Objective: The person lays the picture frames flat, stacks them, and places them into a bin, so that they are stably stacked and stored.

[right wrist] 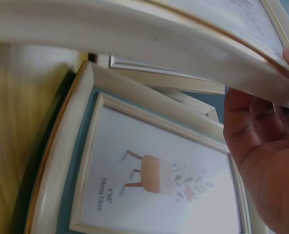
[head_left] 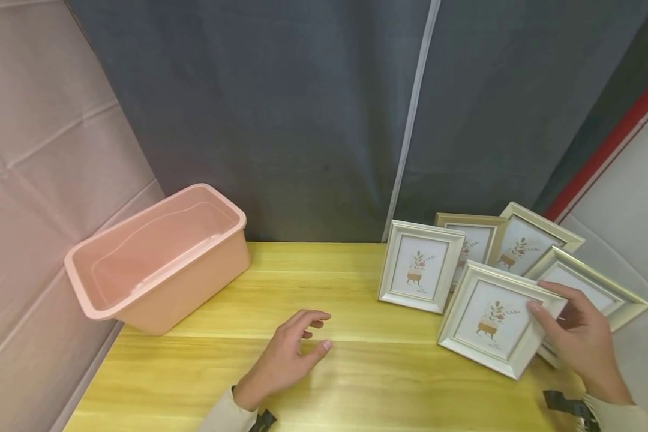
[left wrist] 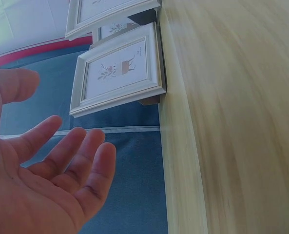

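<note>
My right hand point(head_left: 583, 336) grips a white picture frame point(head_left: 497, 321) by its right edge, thumb on the front and fingers behind. The frame is tilted and shows a plant print. In the right wrist view that frame point(right wrist: 134, 39) crosses the top, above another picture frame point(right wrist: 154, 170). My left hand point(head_left: 286, 360) hovers over the table's middle with relaxed, slightly bent fingers and nothing in it. The left wrist view shows the left hand point(left wrist: 51, 165) palm up in front of a standing white frame point(left wrist: 117, 70).
Behind the held frame stand a white frame point(head_left: 421, 267), a tan-edged frame point(head_left: 475, 231), a cream frame point(head_left: 540, 237) and a gold-edged frame point(head_left: 626, 294). A pink plastic bin point(head_left: 194, 282) sits at the table's left. A dark curtain point(head_left: 281, 120) hangs along the back.
</note>
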Tool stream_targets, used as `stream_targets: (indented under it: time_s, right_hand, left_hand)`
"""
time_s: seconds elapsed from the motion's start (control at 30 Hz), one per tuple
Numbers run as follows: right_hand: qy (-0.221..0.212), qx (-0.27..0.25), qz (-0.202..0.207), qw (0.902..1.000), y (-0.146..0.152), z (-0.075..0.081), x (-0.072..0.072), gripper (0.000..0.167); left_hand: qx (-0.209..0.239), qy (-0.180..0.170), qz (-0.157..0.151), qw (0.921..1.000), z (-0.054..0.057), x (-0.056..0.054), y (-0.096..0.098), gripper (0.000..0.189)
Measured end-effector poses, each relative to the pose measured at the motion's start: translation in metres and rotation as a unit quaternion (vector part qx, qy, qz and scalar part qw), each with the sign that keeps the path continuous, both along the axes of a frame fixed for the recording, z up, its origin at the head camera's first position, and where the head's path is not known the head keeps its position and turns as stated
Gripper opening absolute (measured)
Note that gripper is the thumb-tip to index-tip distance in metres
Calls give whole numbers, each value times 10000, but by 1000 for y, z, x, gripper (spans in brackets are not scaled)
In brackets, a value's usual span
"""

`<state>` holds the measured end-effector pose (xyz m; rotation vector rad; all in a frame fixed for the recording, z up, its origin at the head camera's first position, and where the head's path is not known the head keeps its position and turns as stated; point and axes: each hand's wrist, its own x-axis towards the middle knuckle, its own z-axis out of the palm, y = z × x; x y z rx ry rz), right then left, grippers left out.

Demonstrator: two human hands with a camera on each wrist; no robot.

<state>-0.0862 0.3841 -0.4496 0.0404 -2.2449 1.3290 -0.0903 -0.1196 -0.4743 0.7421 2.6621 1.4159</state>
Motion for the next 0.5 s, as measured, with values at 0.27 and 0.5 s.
stream_targets:
  time_s: [0.27, 0.5]
  right_hand:
    - [344, -447, 400, 9976, -10, 10, 4, 55]
    - [519, -949, 1157, 9874, -25, 19, 9, 53]
  left_hand:
    - [-37, 83, -26, 10000, 0, -1, 0, 43]
    - [45, -42, -54, 10000, 1, 0, 0, 44]
